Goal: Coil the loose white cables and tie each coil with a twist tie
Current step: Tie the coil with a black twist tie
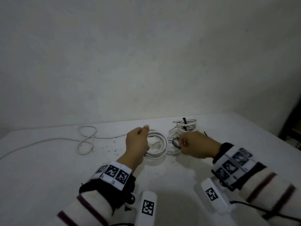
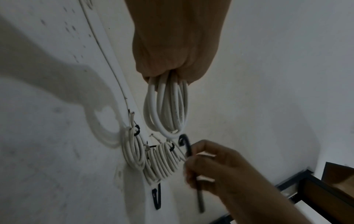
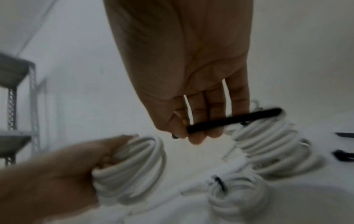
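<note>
My left hand (image 1: 138,142) grips a coil of white cable (image 1: 158,146) by its left side, just above the white table (image 1: 48,168). The same coil (image 2: 165,109) hangs from the closed fist in the left wrist view. My right hand (image 1: 193,145) pinches a black twist tie (image 3: 232,119) between thumb and fingers, right beside the coil. In the left wrist view the twist tie (image 2: 188,150) has a hooked end that nearly touches the coil's bottom loop. Tied coils (image 1: 184,128) with black ties lie behind the right hand.
A loose white cable (image 1: 85,139) lies in a figure-eight at the left, its tail running off the table's left edge. Spare black ties (image 2: 157,197) lie near the tied coils. A metal shelf (image 3: 17,106) stands at the side. A wall rises behind the table.
</note>
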